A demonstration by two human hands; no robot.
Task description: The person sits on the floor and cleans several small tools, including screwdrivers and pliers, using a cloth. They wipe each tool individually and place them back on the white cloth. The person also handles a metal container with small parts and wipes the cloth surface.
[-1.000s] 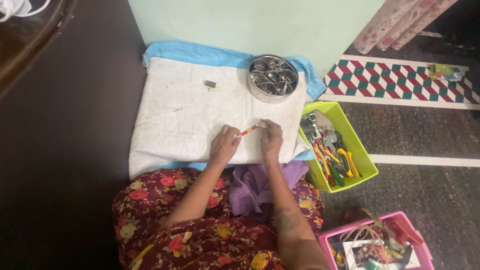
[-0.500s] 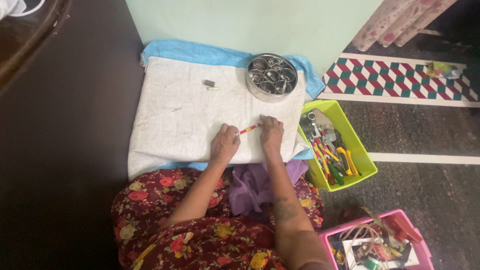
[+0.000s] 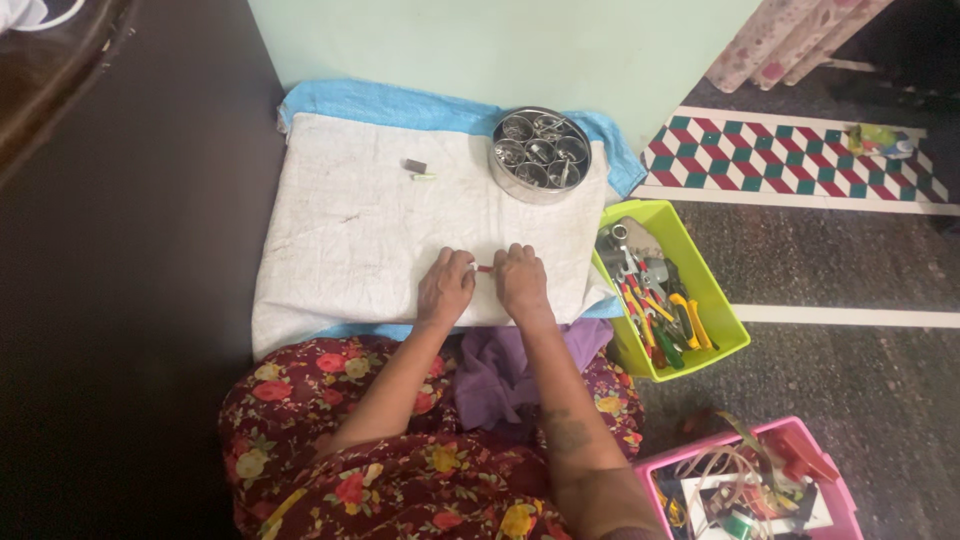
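Note:
A small red and yellow tool [image 3: 485, 268] lies between my two hands on the white cloth [image 3: 360, 230]. My left hand [image 3: 445, 285] grips its left end with closed fingers. My right hand [image 3: 522, 280] covers its right end, so only a short red piece shows between the hands. Both hands rest low on the cloth near its front edge.
A round steel tin [image 3: 541, 155] of small cups sits at the cloth's far right. A small dark block [image 3: 415, 166] and a green piece [image 3: 424, 177] lie mid-cloth. A green bin [image 3: 690, 255] of hand tools stands right, a pink bin [image 3: 660, 475] lower right. Dark furniture [image 3: 120, 250] borders the left.
My right hand has slid left along the tool toward my left hand, hiding most of it. The left hand has barely moved.

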